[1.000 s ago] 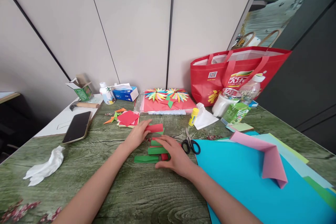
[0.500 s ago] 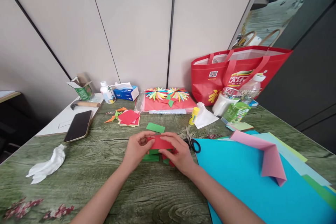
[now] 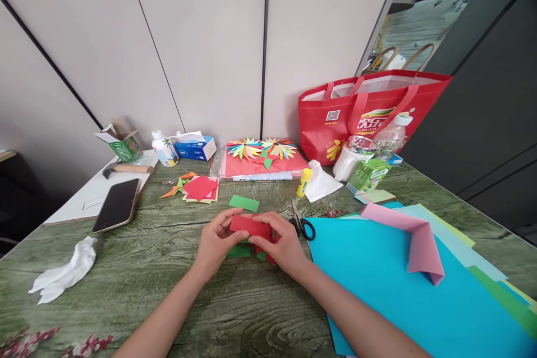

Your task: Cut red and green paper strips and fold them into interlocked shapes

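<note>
A small red paper strip [image 3: 250, 225] is held level between my two hands over the table. My left hand [image 3: 218, 240] pinches its left end between thumb and fingers. The right end sits in the grip of my right hand [image 3: 282, 240], its thumb along the lower edge. Beneath the strip lie green paper pieces [image 3: 239, 251] and more red paper, partly hidden by my hands. Another green strip [image 3: 244, 203] rests flat just beyond my fingers. Black-handled scissors [image 3: 302, 225] lie to the right of my right hand, blades pointing away.
Large blue paper [image 3: 361, 268] with a folded pink sheet [image 3: 423, 246] covers the right side. Behind are a yellow glue stick [image 3: 304, 182], a red bag [image 3: 327, 128] and folded-paper decorations [image 3: 260, 151]. Leftward lie a phone [image 3: 117, 205], a hammer [image 3: 130, 168] and crumpled tissue [image 3: 67, 271].
The view has shifted slightly, so the things on the table appear a little further left. The red strip now tilts down slightly to the right, still in both hands.
</note>
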Available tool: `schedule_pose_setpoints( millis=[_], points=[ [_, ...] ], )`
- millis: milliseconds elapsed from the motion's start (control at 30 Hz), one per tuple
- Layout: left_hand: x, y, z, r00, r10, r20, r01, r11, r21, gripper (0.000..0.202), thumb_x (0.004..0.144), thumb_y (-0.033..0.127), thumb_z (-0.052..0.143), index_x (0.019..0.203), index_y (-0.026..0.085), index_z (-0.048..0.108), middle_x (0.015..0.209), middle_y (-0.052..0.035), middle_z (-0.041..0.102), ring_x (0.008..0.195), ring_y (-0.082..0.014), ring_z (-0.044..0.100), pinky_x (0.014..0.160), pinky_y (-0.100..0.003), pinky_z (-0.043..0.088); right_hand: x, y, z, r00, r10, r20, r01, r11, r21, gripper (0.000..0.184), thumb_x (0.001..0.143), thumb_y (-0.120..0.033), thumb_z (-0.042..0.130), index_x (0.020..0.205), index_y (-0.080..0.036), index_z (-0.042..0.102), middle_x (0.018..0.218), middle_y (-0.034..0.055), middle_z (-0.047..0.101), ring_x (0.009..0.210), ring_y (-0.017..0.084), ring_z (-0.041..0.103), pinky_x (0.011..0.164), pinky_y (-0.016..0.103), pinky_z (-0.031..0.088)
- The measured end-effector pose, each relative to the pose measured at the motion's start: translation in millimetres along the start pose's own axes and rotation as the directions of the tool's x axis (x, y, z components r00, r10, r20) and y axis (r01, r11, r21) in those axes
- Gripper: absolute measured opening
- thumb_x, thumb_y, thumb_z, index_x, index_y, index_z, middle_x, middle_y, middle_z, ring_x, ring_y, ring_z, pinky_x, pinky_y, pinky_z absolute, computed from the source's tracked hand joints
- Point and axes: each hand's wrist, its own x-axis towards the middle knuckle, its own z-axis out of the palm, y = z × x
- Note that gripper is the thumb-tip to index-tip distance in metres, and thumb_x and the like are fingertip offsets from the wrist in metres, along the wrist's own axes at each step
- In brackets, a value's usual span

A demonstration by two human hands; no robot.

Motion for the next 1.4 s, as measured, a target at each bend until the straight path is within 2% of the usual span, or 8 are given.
schedule_pose_setpoints(
  millis=[167, 400, 600, 767, 967, 1100, 1200, 1400],
  points=[
    [-0.7, -2.5, -0.2, 0.997, -0.001, -0.079, -0.001, 1.0, -0.028, 0.034, 0.057, 0.019, 0.073, 0.089, 0.015, 0.06, 0.08, -0.0041, 0.07, 0.069, -0.0156, 0.063, 0.062, -0.022, 0.048, -0.5, -3.2, 0.2, 0.998, 0.044, 0.045, -0.046, 0.998, 0.034, 0.033, 0.072, -0.03, 0.066, 0.104, -0.022, 0.059, 0.101, 0.0061, 0.065, 0.092, 0.021, 0.059, 0.08, 0.033, 0.046],
    [-0.3, 1.7, 4.9, 1.0, 0.006, 0.022, -0.002, 0.983, -0.182, 0.055, 0.053, 0.01, 0.075, 0.103, 0.017, 0.056, 0.103, -0.007, 0.066, 0.086, -0.0173, 0.062, 0.07, -0.024, 0.049, -0.5, -0.6, -2.4, 0.999, -0.03, -0.02, 0.029, 0.999, -0.023, 0.033, 0.071, -0.031, 0.066, 0.103, -0.022, 0.061, 0.098, 0.0066, 0.065, 0.09, 0.021, 0.058, 0.079, 0.034, 0.046],
    [1.1, -0.9, 1.9, 1.0, 0.0, -0.004, 0.0, 0.991, -0.136, 0.05, 0.053, 0.012, 0.075, 0.1, 0.017, 0.057, 0.098, -0.0056, 0.067, 0.081, -0.0165, 0.062, 0.067, -0.023, 0.049, 0.5, -0.1, -3.1, 0.999, -0.043, -0.019, 0.043, 0.999, -0.031, 0.039, 0.067, -0.034, 0.069, 0.103, -0.021, 0.061, 0.095, 0.007, 0.065, 0.087, 0.021, 0.059, 0.075, 0.033, 0.047],
    [0.1, -3.5, 1.7, 0.999, 0.004, -0.035, -0.007, 0.996, -0.089, 0.041, 0.053, 0.015, 0.076, 0.09, 0.016, 0.058, 0.088, -0.0047, 0.07, 0.078, -0.0171, 0.063, 0.07, -0.025, 0.049, 0.4, -3.0, -2.6, 1.0, -0.016, -0.007, 0.015, 1.0, -0.006, 0.03, 0.07, -0.033, 0.066, 0.099, -0.022, 0.063, 0.097, 0.0067, 0.066, 0.088, 0.021, 0.06, 0.078, 0.035, 0.047],
    [-1.9, -6.9, 4.0, 0.996, -0.064, -0.062, 0.057, 0.992, -0.108, 0.034, 0.056, 0.018, 0.074, 0.088, 0.016, 0.061, 0.078, -0.003, 0.071, 0.067, -0.0147, 0.064, 0.064, -0.023, 0.049, -2.7, -1.7, -0.1, 0.995, 0.102, -0.009, -0.102, 0.994, 0.029, 0.015, 0.074, -0.03, 0.063, 0.085, -0.019, 0.066, 0.084, 0.0057, 0.068, 0.076, 0.02, 0.062, 0.069, 0.032, 0.05],
    [-2.2, -6.7, 4.8, 0.996, -0.067, -0.057, 0.061, 0.993, -0.096, 0.026, 0.057, 0.019, 0.073, 0.082, 0.015, 0.065, 0.083, -0.0053, 0.071, 0.073, -0.0171, 0.065, 0.067, -0.025, 0.05, -4.1, 2.1, 2.5, 0.982, 0.187, 0.002, -0.187, 0.979, 0.081, 0.014, 0.073, -0.03, 0.062, 0.082, -0.018, 0.064, 0.083, 0.0056, 0.068, 0.073, 0.019, 0.062, 0.064, 0.029, 0.051],
    [-1.9, -7.7, 4.8, 0.991, -0.091, -0.098, 0.082, 0.992, -0.092, 0.025, 0.056, 0.02, 0.074, 0.079, 0.015, 0.066, 0.079, -0.0057, 0.071, 0.071, -0.0177, 0.065, 0.066, -0.026, 0.05, -4.6, 3.1, 4.8, 0.967, 0.254, 0.032, -0.256, 0.957, 0.137, 0.016, 0.071, -0.03, 0.063, 0.082, -0.018, 0.063, 0.081, 0.005, 0.067, 0.069, 0.018, 0.062, 0.057, 0.027, 0.051],
    [-2.3, -10.8, 4.9, 0.982, -0.14, -0.131, 0.124, 0.985, -0.121, 0.026, 0.056, 0.021, 0.074, 0.08, 0.016, 0.066, 0.077, -0.0046, 0.072, 0.069, -0.0167, 0.064, 0.065, -0.025, 0.05, -4.2, -0.1, 8.8, 0.885, 0.45, 0.123, -0.462, 0.809, 0.364, 0.026, 0.063, -0.032, 0.07, 0.084, -0.018, 0.062, 0.074, 0.0023, 0.067, 0.054, 0.016, 0.062, 0.047, 0.026, 0.053]
  ],
)
